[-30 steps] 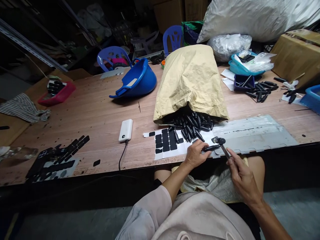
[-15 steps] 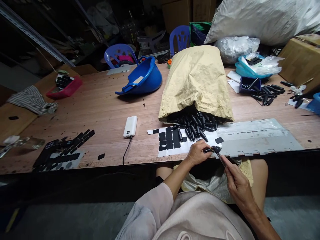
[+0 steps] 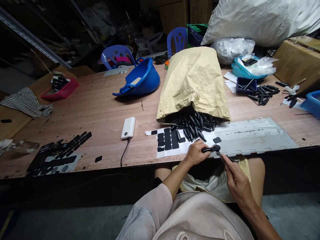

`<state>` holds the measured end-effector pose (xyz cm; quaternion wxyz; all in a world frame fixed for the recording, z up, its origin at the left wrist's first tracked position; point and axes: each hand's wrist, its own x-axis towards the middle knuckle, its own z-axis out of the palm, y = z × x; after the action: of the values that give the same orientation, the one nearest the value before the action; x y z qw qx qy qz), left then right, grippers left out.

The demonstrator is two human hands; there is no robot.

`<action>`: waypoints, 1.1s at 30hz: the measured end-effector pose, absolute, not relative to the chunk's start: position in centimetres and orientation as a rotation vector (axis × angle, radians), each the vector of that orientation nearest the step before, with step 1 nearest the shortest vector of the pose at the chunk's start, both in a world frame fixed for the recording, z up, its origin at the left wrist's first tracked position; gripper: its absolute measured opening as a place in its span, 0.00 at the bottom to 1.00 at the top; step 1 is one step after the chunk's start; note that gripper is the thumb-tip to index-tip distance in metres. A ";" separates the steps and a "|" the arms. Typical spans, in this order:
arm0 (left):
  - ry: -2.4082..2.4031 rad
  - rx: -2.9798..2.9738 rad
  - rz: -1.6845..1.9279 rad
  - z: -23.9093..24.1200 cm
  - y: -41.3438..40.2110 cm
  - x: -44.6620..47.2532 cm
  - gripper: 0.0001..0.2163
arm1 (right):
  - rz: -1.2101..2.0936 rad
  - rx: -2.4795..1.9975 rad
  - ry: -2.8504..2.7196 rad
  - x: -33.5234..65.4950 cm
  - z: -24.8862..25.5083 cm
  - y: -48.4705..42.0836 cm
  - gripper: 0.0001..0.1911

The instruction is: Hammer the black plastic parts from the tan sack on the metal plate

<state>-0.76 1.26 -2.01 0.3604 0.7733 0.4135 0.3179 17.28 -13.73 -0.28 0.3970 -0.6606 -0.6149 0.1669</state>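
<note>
My left hand [image 3: 196, 153] is closed around a slim black cylindrical part [image 3: 207, 150], held at the table's front edge. The right hand [image 3: 237, 178] grips a slender tool [image 3: 220, 154] with a metallic sheen; its exact kind is unclear. At the tool's far end, a dark rounded piece [image 3: 216, 147] meets the end of the black part. Just behind my hands, many similar black parts [image 3: 192, 126] spill from a yellow sack [image 3: 193, 73]. A white sheet [image 3: 162, 154] carries rows of black rounded stickers [image 3: 168, 141], and a loose black sticker [image 3: 217, 140] lies on its right.
A white power bank [image 3: 128, 128] with a cable lies left of the sheet. Farther back rests a blue basin [image 3: 150, 78]. Dark pieces [image 3: 53, 160] lie at far left. On the right are a dark blue tray [image 3: 242, 88], more black parts and a cardboard box [image 3: 300, 63].
The view has shifted slightly. The dark rounded piece between my hands has turned and shows a rounder face. Both hands keep their grips in nearly the same place.
</note>
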 end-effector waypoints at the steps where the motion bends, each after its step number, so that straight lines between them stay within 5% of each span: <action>1: 1.072 1.998 0.814 -1.9 1.2 -0.7 0.06 | 0.438 -1.672 -1.559 17.3 -0.4 -13.7 0.25; 17: 1.110 2.186 0.719 -0.9 0.8 -0.5 0.07 | -0.270 -2.343 -1.619 26.9 1.1 -1.7 0.17; 33: 1.052 2.259 0.705 -0.1 1.0 -0.9 0.12 | -0.287 -2.406 -1.422 24.9 0.7 1.0 0.20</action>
<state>-0.90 0.95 -0.11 0.2724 0.8393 0.3910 0.2619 24.90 1.00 0.71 0.1653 -0.8445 -0.4993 -0.1007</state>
